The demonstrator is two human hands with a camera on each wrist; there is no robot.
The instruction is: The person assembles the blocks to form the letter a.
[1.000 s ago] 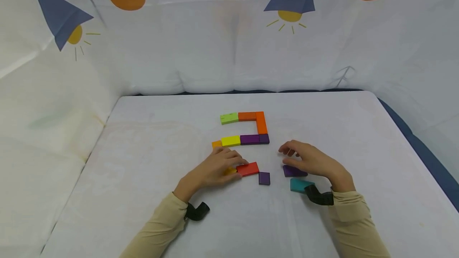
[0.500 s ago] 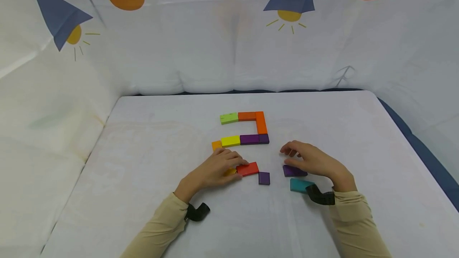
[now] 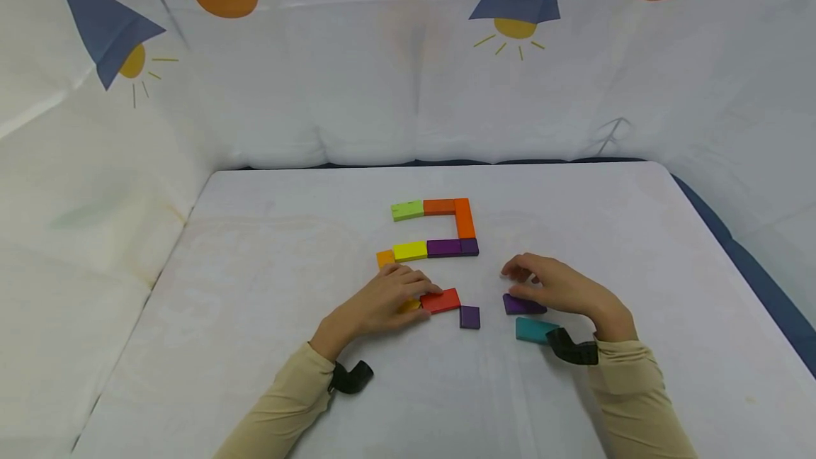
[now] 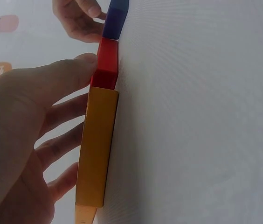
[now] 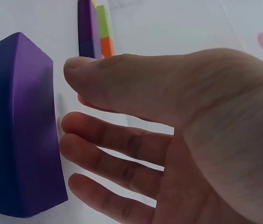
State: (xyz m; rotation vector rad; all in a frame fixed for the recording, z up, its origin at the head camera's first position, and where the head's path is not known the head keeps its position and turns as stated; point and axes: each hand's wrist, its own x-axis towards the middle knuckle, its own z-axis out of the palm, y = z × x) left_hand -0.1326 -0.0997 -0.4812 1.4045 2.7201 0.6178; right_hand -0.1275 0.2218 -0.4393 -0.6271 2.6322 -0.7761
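Observation:
My left hand (image 3: 387, 299) pinches a red block (image 3: 444, 301) between thumb and index finger. An amber block (image 4: 96, 149) lies against the red one's left end, partly under the hand in the head view. At the red block's right corner sits a small purple square block (image 3: 469, 317). To the right, my right hand (image 3: 553, 285) hovers at a longer purple block (image 3: 524, 305), its fingers loosely bent. The right wrist view shows a gap between those fingertips and this purple block. A teal block (image 3: 532, 329) lies just nearer, below the right wrist.
Farther back, a bent row joins a lime green block (image 3: 408, 210), two orange blocks (image 3: 465, 218), purple pieces (image 3: 444, 248), a yellow block (image 3: 411, 251) and a light orange one (image 3: 385, 258). The white table (image 3: 268, 289) ends at a printed curtain (image 3: 357, 91).
My right hand has drifted slightly to the right and toward me over the purple block. The left hand and the blocks have stayed in place.

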